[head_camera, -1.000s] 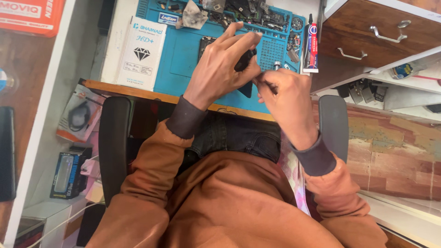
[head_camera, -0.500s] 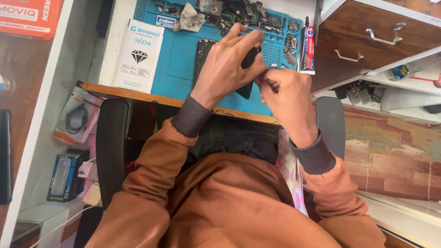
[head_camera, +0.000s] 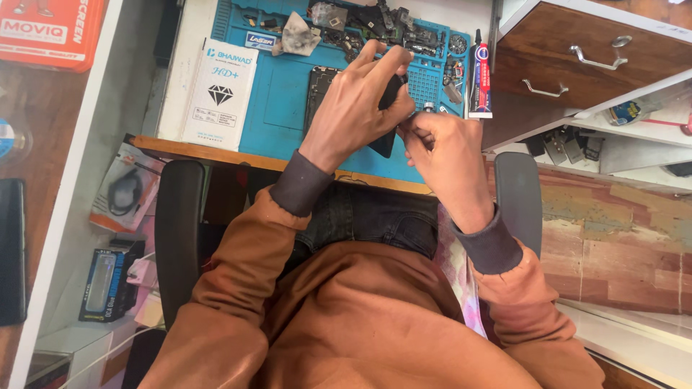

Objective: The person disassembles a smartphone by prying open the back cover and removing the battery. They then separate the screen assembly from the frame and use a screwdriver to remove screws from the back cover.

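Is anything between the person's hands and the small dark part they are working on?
Nothing visible. The left hand already grips the dark part above the blue mat, and the right hand meets it at its fingertips.

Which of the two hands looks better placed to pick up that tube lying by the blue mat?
Probably the right hand: it sits just beside the glue tube, while the left hand grips the dark phone, farther away.

Left hand [head_camera: 357,108] grips a dark phone-like device [head_camera: 387,119] over the blue work mat [head_camera: 277,101]; right hand [head_camera: 447,155] pinches a small metal-tipped tool [head_camera: 427,108] against the device's right edge. White flat box [head_camera: 220,94] lies on the mat's left side, a glue tube [head_camera: 481,75] at its right edge. Small loose parts [head_camera: 375,25] crowd the mat's far end, beside wooden drawers [head_camera: 591,54].
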